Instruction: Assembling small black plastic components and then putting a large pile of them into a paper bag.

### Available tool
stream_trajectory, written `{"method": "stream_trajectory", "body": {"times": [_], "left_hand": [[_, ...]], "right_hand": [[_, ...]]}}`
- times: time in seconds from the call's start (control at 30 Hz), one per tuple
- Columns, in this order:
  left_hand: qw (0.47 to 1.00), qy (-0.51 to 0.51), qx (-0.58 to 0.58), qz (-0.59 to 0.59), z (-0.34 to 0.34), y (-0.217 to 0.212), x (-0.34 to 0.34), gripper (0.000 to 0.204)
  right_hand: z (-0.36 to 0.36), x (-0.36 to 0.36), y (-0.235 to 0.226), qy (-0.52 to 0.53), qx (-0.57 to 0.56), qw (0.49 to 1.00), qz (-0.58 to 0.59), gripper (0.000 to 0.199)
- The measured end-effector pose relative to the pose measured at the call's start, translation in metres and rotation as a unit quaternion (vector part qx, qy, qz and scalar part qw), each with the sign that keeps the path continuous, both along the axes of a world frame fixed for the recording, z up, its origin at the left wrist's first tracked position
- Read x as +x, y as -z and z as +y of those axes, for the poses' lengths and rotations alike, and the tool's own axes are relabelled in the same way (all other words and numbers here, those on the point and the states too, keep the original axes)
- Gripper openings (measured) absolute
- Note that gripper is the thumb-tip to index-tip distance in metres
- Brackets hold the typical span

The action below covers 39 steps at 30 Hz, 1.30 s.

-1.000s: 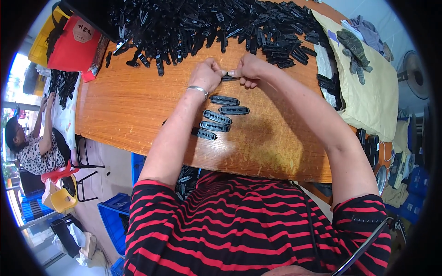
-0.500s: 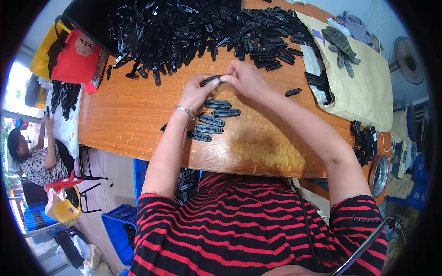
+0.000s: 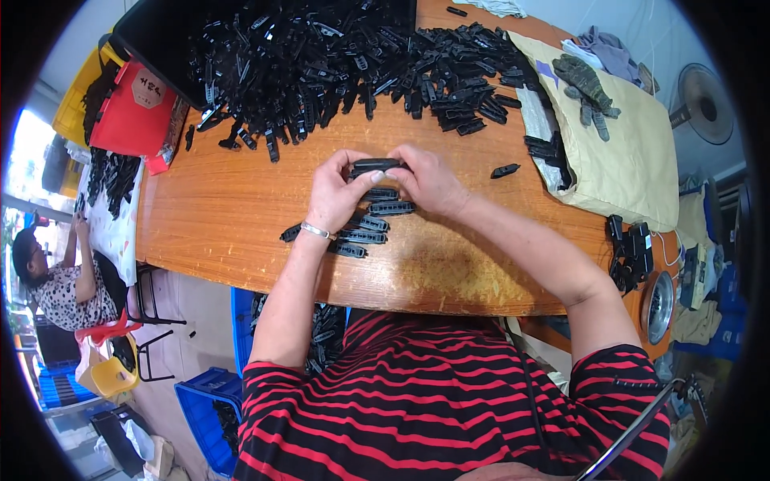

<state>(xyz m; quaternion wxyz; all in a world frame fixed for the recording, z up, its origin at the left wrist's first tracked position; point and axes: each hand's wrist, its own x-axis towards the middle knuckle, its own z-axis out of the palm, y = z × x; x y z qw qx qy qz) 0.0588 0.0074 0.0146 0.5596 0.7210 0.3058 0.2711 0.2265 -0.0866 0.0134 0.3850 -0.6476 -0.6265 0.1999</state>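
Observation:
A long, narrow black plastic part (image 3: pixel 375 165) is held level between both hands above the wooden table. My left hand (image 3: pixel 335 192) pinches its left end, thumb underneath on the near side. At the other end, my right hand (image 3: pixel 427 179) is closed on it with the thumb on the near edge. Just below the hands, several similar black parts (image 3: pixel 391 208) lie in a loose column on the table. Another black piece (image 3: pixel 290 233) sits partly behind my left wrist. The part's finer details are too small to make out.
A large heap of black parts (image 3: pixel 321 72) covers the far table (image 3: pixel 233 192). At the right is a paper sack (image 3: pixel 626 160) with a glove (image 3: pixel 585 88) on it. A red bag (image 3: pixel 132 108) stands at the left. A person (image 3: pixel 64 276) sits working farther left.
Both hands have come nearer to me with the black part. My right hand has turned to grip its right end, and the part now lies more level.

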Motion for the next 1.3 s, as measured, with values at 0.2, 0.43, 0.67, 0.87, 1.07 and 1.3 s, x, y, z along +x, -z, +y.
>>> {"method": "stream_trajectory", "body": {"times": [0.2, 0.43, 0.67, 0.87, 1.07, 1.3], "left_hand": [[0.999, 0.037, -0.036, -0.013, 0.001, 0.008, -0.003, 0.026], [0.997, 0.028, -0.066, -0.014, 0.002, 0.005, 0.001, 0.021], [0.984, 0.125, 0.009, 0.127, 0.031, 0.026, -0.033, 0.025], [0.975, 0.188, -0.057, 0.1, 0.044, -0.005, -0.016, 0.029], [0.962, -0.04, 0.174, 0.206, 0.087, 0.013, 0.07, 0.034], [0.906, -0.152, 0.249, 0.307, 0.09, 0.024, 0.118, 0.032]], "right_hand": [[-0.008, -0.001, 0.009, -0.014, 0.067, 0.997, -0.027, 0.018], [-0.011, 0.001, -0.012, -0.007, -0.164, 0.978, 0.126, 0.022], [-0.016, 0.083, -0.002, 0.08, 0.028, 0.979, -0.186, 0.021], [-0.021, 0.151, 0.024, 0.177, 0.04, 0.919, -0.351, 0.02], [-0.004, 0.125, 0.026, 0.155, -0.006, 0.923, -0.351, 0.023], [0.021, 0.077, 0.038, 0.109, 0.03, 0.945, -0.306, 0.024]]}}
